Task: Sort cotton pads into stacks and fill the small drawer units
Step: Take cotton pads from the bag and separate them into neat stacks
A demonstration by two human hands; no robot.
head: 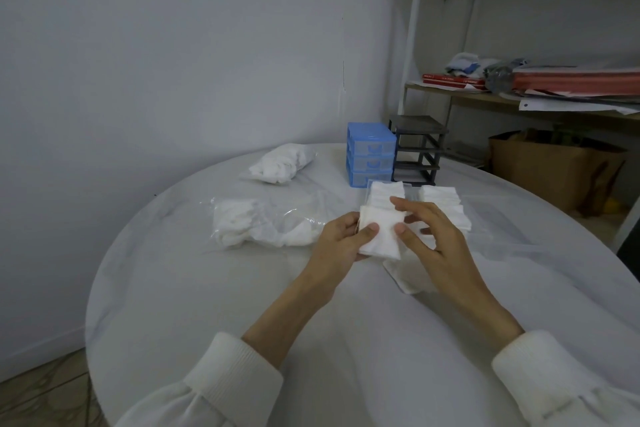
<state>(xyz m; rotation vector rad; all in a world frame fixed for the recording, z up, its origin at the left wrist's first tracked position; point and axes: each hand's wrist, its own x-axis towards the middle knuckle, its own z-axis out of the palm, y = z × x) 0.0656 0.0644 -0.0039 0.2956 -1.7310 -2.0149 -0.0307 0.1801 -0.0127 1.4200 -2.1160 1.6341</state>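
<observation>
- Your left hand (341,239), centre of the frame: grips a small stack of square cotton pads (380,234), thumb on top, fingers curled underneath.
- Your right hand (427,236), just right of it: thumb pressed on the stack's top face, forefinger reaching over its far edge, so it pinches the same pads.
- Sorted pad stacks (440,204): white squares lying in rows behind your hands, right of centre, partly hidden by your fingers.
- Loose pads (403,276): a few lying flat on the desk beneath your right wrist.
- Blue drawer unit (371,153): three clear-fronted drawers, all pushed in, upper centre of the frame at the desk's far edge.
- Dark drawer frame (417,152): touching the blue unit's right side; its upper slots show no drawers.
- Opened plastic bag of pads (256,224): left of centre, near your left hand.
- Second bag of pads (282,163): further back, upper left of the desk.
- Desk (214,302): round, white-covered.
- Shelf (519,97): upper right, holding books and papers; cardboard box (550,173) below it.
</observation>
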